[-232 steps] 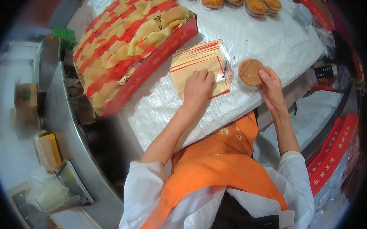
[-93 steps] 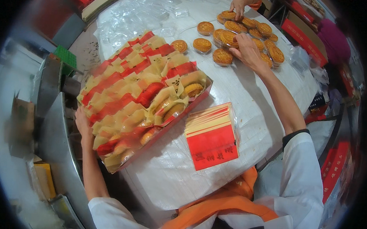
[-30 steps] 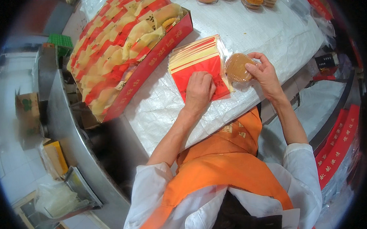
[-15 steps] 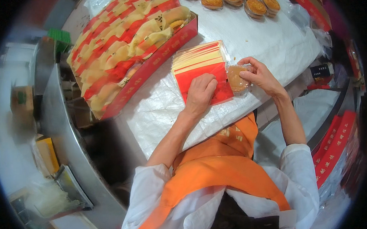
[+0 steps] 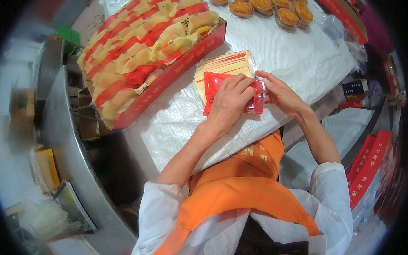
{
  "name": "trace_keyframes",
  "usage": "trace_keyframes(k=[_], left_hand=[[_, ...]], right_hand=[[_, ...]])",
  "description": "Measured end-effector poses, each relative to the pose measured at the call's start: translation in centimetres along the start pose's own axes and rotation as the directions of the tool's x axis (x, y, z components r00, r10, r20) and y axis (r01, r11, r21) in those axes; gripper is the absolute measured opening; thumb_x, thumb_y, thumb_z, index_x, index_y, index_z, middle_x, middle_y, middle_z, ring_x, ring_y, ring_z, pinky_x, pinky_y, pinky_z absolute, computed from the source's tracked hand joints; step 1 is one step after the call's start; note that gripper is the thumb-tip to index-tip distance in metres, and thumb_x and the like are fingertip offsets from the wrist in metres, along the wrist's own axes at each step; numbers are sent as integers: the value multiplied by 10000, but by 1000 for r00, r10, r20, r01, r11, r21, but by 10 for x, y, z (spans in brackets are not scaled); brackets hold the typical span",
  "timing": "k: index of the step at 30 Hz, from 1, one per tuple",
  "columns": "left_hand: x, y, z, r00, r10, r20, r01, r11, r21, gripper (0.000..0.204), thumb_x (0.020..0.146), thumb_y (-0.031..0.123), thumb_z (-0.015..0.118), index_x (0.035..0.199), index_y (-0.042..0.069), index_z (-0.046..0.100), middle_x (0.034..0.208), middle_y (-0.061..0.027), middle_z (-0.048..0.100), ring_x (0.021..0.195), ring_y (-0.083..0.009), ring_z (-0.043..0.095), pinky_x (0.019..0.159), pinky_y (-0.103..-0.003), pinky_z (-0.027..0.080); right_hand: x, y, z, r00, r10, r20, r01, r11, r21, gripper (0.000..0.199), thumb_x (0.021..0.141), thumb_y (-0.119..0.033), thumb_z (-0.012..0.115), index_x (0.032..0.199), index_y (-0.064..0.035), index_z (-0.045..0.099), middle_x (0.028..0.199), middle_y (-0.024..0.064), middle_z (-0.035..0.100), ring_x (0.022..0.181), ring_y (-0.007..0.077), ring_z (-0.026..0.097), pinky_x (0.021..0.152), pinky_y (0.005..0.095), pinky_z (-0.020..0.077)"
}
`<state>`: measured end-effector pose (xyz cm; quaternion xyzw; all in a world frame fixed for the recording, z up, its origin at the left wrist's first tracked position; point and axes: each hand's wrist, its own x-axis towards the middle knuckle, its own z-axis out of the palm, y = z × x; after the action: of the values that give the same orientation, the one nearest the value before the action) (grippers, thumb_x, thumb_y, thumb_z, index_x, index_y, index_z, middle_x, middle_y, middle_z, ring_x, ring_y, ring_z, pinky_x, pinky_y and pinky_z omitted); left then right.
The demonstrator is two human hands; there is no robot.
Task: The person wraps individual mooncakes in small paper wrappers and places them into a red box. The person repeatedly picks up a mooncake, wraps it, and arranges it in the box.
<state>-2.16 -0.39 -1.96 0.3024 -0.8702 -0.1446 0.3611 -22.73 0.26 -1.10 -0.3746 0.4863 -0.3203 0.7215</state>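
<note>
A shiny red plastic packet (image 5: 211,86) lies on a fanned stack of cream and red packets (image 5: 222,64) on the white-covered table. My left hand (image 5: 233,98) bends over the packet, its fingers closed on the upper side. At the packet's right end is my right hand (image 5: 283,95), index finger along the corner and the other fingers curled at the edge. The round pastry in its clear tray is hidden now by the packet and my hands.
Left of the stack stands a large red box (image 5: 188,59) full of wrapped pastries. Several unwrapped golden pastries (image 5: 261,2) in clear trays sit at the far side. A metal counter edge (image 5: 83,163) curves along the left. Red printed strips (image 5: 368,171) hang at the right.
The pastry in its clear tray, held in my right hand at the packet's end, has gone from sight. The packet has lifted and bulged, and my left hand has shifted right toward my right hand.
</note>
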Motion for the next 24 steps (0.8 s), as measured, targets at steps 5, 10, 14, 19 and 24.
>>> trace_keyframes(k=[5, 10, 14, 19, 24], left_hand=[[7, 7, -22, 999, 16, -39, -26, 964, -265, 102, 849, 30, 564, 944, 13, 531, 1208, -141, 575, 1138, -309, 536, 954, -393, 421], [6, 4, -37, 848, -509, -144, 78, 389, -918, 81, 1007, 115, 468, 1009, 42, 503, 1215, -85, 555, 1045, -93, 509, 915, -279, 441], [0, 2, -40, 898, -440, 22, 29, 8, -1000, 71, 992, 116, 506, 1032, 57, 508, 1139, -22, 562, 965, -66, 517, 891, -245, 454], [-10, 16, -39, 863, -505, -18, -17, 7, -1000, 61, 990, 114, 508, 1019, 62, 520, 1055, 13, 541, 937, -46, 508, 855, -222, 455], [-5, 13, -41, 807, -580, 110, 108, -39, -993, 102, 1002, 144, 485, 1037, 68, 544, 1034, 16, 541, 956, -55, 508, 866, -220, 438]], right_hand=[[-28, -27, 26, 980, -194, -53, 177, 956, -234, 566, 1009, -289, 446, 1491, -79, 237, 1243, 75, 559, 1122, 181, 549, 972, 342, 433], [-63, -61, 42, 623, -743, 243, 523, 165, -836, 495, 886, -179, 641, 1337, -81, 462, 1060, 47, 631, 1113, 238, 549, 956, 362, 416], [-57, -78, 56, 482, -644, 594, 494, -361, -791, 235, 699, -77, 689, 927, -74, 632, 983, 40, 632, 1047, 263, 561, 908, 389, 429], [-74, -93, 77, 351, -611, 710, 509, -512, -692, 219, 650, -83, 675, 865, -66, 635, 875, 43, 620, 963, 255, 589, 808, 401, 454], [-56, -91, 90, 339, -632, 697, 543, -474, -693, 251, 622, -47, 682, 870, -40, 638, 831, 67, 619, 870, 287, 606, 736, 384, 500]])
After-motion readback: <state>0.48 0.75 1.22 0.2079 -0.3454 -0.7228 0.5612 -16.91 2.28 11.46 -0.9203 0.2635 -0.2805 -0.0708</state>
